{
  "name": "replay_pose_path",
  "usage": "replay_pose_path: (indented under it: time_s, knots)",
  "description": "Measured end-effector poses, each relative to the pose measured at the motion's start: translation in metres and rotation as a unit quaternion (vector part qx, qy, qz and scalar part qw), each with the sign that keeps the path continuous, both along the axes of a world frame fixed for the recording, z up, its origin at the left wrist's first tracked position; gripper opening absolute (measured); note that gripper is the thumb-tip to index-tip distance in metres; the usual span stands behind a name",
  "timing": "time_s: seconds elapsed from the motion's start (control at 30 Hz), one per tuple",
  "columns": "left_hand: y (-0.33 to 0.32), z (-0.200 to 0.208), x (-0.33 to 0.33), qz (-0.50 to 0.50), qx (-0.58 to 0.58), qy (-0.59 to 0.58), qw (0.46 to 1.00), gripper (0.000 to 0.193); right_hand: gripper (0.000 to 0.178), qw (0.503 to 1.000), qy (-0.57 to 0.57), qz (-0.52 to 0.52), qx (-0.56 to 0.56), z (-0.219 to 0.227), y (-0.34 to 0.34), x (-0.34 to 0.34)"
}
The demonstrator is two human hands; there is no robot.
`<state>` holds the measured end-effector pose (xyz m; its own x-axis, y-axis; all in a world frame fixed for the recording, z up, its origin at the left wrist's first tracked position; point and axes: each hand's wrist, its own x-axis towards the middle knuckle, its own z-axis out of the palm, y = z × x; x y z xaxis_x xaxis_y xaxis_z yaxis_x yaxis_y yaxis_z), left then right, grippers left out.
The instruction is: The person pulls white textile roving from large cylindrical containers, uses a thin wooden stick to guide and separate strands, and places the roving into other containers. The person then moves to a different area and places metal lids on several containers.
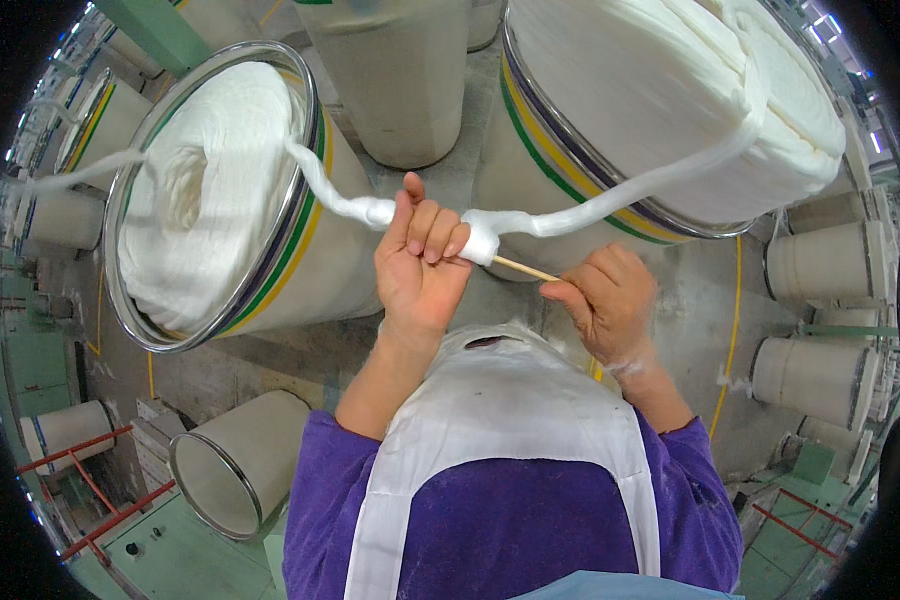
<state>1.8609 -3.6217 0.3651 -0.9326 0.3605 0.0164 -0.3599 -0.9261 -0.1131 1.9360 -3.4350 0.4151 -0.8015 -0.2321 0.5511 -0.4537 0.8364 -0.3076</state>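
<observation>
1. The left hand (420, 265) has its fingers bent closely around the white fibre, with the palm toward the camera. The right hand (612, 300) is narrow: thumb and forefinger pinch the end of a thin stick (523, 266), and the other fingers are curled.

2. The stick, which is pale like wood, lies between the two hands. Its far part goes into a wrapped fibre piece (482, 243), just beside the left fingers.

3. From the left can (345, 250), a left strand (325, 190) comes over the rim to the left hand. From the right can (530, 195), a right strand (630, 192) comes to the wrapped piece.

4. About progress, I judge that the two strands are already brought together at the left hand, and some fibre is already wrapped on the stick. The joining looks unfinished, because the stick is not yet out and the fibre is not yet free of the fingers.

5. The left fingers hide the middle of the join, so I cannot tell how firmly the strands are united. The right can is cut by the upper edge, and objects near the dark rim are perhaps more cans, but they are bent and small.
</observation>
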Motion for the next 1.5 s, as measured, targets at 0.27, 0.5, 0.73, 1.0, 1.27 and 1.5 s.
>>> replay_pose_path:
  time_s: [0.27,0.5,0.73,1.0,1.27,1.5]
  knots:
    - [-0.008,-0.005,-0.009,0.026,0.001,0.008,1.000,0.020,0.021,0.998,-0.028,-0.021,-0.042,-0.008,0.002,0.000]
    - [-0.006,0.000,-0.004,0.019,-0.035,-0.005,0.999,0.020,0.018,0.993,0.064,0.019,-0.099,-0.006,0.006,0.003]
    - [-0.013,-0.002,-0.003,-0.011,-0.049,0.027,0.998,0.027,0.025,0.992,0.054,0.047,-0.100,-0.016,0.039,0.020]
    - [-0.047,-0.007,0.002,0.031,-0.139,0.031,0.989,0.029,0.019,0.881,-0.109,0.113,-0.446,0.007,0.110,0.054]
    - [-0.044,-0.018,0.009,-0.056,-0.159,0.058,0.984,0.031,0.058,0.877,-0.402,0.177,-0.192,-0.020,0.009,0.008]
    - [-0.074,-0.045,0.008,-0.024,-0.203,0.048,0.978,0.031,0.053,0.897,-0.427,-0.067,0.095,-0.034,0.031,0.010]
